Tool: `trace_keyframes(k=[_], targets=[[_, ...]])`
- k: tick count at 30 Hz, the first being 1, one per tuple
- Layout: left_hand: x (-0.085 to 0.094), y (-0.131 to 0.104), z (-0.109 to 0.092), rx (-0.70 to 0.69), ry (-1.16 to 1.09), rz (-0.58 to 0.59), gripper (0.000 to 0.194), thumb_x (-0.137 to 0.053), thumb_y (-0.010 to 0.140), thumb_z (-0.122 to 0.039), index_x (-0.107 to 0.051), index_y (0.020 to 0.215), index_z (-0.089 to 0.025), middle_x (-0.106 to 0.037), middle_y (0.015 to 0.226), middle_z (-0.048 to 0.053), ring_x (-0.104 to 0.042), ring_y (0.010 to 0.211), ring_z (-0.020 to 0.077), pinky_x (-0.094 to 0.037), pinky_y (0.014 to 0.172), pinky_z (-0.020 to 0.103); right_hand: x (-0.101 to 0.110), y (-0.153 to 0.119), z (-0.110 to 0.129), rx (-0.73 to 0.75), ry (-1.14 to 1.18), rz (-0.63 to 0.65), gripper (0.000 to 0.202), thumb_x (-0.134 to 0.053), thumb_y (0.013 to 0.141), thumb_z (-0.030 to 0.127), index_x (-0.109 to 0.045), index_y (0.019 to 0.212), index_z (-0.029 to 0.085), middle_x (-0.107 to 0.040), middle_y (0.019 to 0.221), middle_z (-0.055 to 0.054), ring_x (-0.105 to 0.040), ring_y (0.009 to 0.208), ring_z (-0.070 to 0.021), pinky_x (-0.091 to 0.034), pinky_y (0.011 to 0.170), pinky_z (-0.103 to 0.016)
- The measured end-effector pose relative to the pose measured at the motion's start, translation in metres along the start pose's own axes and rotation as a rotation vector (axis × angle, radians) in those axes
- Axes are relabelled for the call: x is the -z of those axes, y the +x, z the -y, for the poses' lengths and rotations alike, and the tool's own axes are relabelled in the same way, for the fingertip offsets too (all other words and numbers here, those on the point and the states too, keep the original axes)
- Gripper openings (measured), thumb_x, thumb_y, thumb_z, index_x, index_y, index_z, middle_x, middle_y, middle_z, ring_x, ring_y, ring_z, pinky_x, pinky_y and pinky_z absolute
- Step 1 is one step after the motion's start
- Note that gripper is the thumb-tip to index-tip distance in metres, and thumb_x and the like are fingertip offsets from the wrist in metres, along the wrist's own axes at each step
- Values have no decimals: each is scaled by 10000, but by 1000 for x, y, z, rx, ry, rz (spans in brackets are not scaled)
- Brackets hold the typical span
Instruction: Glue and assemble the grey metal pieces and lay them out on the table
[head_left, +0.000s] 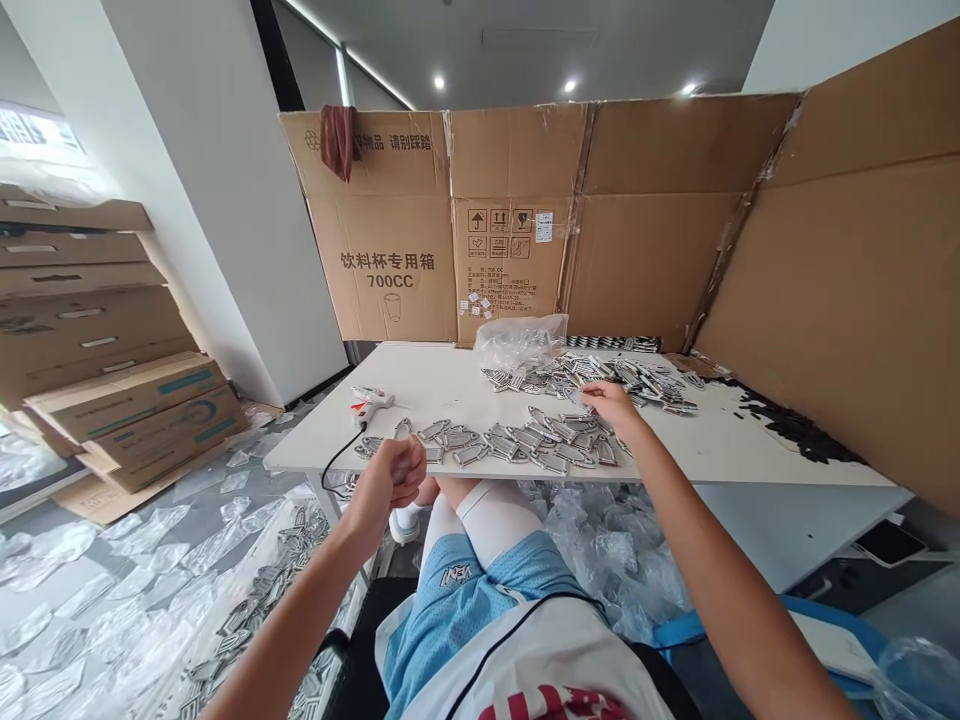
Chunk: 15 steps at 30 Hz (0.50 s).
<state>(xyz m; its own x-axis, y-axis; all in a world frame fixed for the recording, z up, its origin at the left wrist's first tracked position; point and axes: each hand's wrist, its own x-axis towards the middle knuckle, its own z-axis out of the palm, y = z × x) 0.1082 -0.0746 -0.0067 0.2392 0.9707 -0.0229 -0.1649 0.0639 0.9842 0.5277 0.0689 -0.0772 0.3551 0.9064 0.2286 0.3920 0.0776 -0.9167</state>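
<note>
My left hand is closed at the front edge of the white table, beside a row of small silver-grey pieces; whatever it holds is hidden. Farther back, my right hand reaches to the near edge of a larger heap of similar pieces. Its fingers are pressed together, and what lies between them is too small to make out. A white glue gun with a black cord lies on the table to the left of the row.
A clear plastic bag sits behind the heap. Cardboard walls enclose the table's back and right. Black scraps lie at the right. Plastic bags and more pieces cover the floor at left, near stacked boxes.
</note>
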Motion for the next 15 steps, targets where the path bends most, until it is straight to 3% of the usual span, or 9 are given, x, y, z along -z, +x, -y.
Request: trace_keyframes(k=[5, 9, 15], targets=[[2, 3, 5, 39, 12, -7, 286, -519, 937, -397, -467, 743, -193, -302, 659, -68, -98, 514, 69, -122, 475, 215, -27, 28, -15, 2, -224, 84, 162, -785, 863, 240, -742, 996, 157, -756, 959, -74, -715, 886, -203, -583, 784, -326], [3, 2, 4, 58, 95, -10, 373, -568, 956, -487, -529, 744, -183, -302, 653, -68, -118, 519, 68, -100, 478, 213, -49, 49, -13, 37, -422, 173, 217, -718, 1009, 341, -714, 1122, 156, -732, 1130, -68, -715, 984, -201, -613, 884, -397], [4, 0, 2, 3, 208, 54, 584, -699, 859, -732, -751, 972, -162, -265, 680, -80, -128, 521, 63, -87, 477, 229, -56, 56, -12, 121, -682, 239, 218, -697, 1019, 363, -717, 1135, 180, -719, 1175, -72, -693, 1007, -205, -590, 913, -405]])
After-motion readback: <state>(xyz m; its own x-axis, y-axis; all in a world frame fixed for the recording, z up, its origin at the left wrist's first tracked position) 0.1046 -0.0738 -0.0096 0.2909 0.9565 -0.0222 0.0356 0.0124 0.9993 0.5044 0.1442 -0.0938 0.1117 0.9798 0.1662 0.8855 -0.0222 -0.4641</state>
